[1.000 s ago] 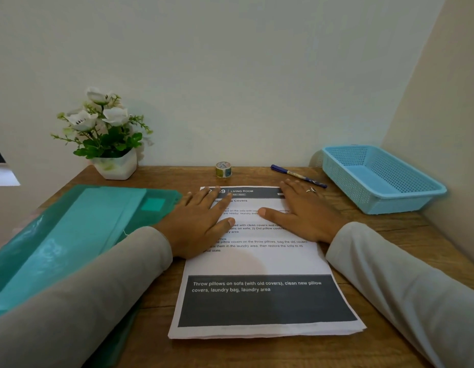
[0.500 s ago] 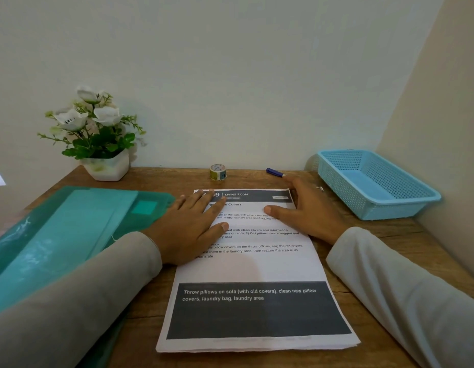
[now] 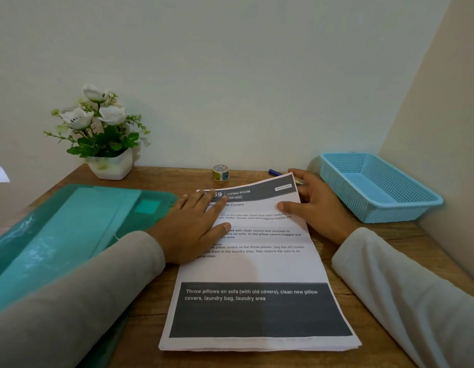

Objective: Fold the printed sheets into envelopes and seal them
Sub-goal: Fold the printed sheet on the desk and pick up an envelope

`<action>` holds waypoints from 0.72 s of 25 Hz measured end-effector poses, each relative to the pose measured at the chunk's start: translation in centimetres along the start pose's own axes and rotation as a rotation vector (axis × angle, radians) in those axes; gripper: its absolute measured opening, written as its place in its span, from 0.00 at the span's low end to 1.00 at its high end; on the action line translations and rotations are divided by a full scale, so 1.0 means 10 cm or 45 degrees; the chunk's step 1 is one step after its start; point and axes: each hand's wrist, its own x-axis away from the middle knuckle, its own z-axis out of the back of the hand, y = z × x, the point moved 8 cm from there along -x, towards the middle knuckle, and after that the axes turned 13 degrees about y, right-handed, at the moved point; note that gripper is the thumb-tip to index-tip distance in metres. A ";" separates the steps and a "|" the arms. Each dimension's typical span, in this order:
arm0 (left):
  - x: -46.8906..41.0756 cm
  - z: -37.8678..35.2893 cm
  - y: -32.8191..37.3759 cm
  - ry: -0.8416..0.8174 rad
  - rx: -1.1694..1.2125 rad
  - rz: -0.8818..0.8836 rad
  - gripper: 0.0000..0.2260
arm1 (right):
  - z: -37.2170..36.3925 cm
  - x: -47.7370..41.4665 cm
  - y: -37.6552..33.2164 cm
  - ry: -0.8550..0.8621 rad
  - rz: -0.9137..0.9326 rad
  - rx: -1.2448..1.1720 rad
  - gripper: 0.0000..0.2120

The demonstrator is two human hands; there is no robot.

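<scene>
Teal folder (image 3: 71, 235) is lying along the desk's (image 3: 252, 176) left side, running off the near-left corner, with its right edge touching the left sleeve. Potted flowers (image 3: 109, 160) are sitting in the far-left corner against the wall. Left hand (image 3: 193, 229) is pressing flat, fingers straight, on the upper left of the top sheet (image 3: 259, 266). Tape roll (image 3: 220, 172) is standing just beyond the paper's far edge, apart from it. Stack of printed sheets (image 3: 257, 347) is lying mid-desk, near edge close to the desk front, with bare wood open on both sides. Pen (image 3: 273, 172) is mostly hidden behind the raised paper. Right hand (image 3: 319, 208) is pinching the top sheet's far-right corner, thumb on top, fingers beneath. Blue basket (image 3: 376, 187) is sitting in the right corner, near that hand. A second ago both palms were lying flat and the sheet was flat; now the corner is curling upward.
</scene>
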 end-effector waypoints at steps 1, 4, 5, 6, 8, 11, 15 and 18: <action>-0.01 0.04 0.00 0.049 0.034 0.014 0.37 | -0.01 0.00 0.00 -0.018 -0.012 -0.034 0.39; -0.03 0.25 -0.11 0.304 0.281 0.132 0.47 | -0.02 0.01 -0.01 -0.031 -0.022 -0.158 0.33; -0.04 0.31 -0.17 0.381 0.369 0.184 0.50 | -0.02 0.01 -0.03 -0.031 -0.013 -0.213 0.30; -0.05 0.36 -0.21 0.441 0.424 0.218 0.53 | -0.01 0.01 -0.04 -0.024 0.005 -0.242 0.28; -0.05 0.42 -0.24 0.540 0.451 0.215 0.57 | -0.01 0.00 -0.06 -0.011 0.047 -0.251 0.24; -0.03 0.51 -0.20 0.649 0.445 0.162 0.55 | 0.02 0.02 -0.13 0.028 0.111 -0.249 0.22; 0.01 0.63 -0.14 0.770 0.297 0.098 0.46 | 0.12 0.03 -0.26 0.116 0.255 -0.174 0.20; 0.07 0.73 -0.03 0.872 0.196 0.004 0.32 | 0.15 0.13 -0.42 0.175 0.414 0.084 0.20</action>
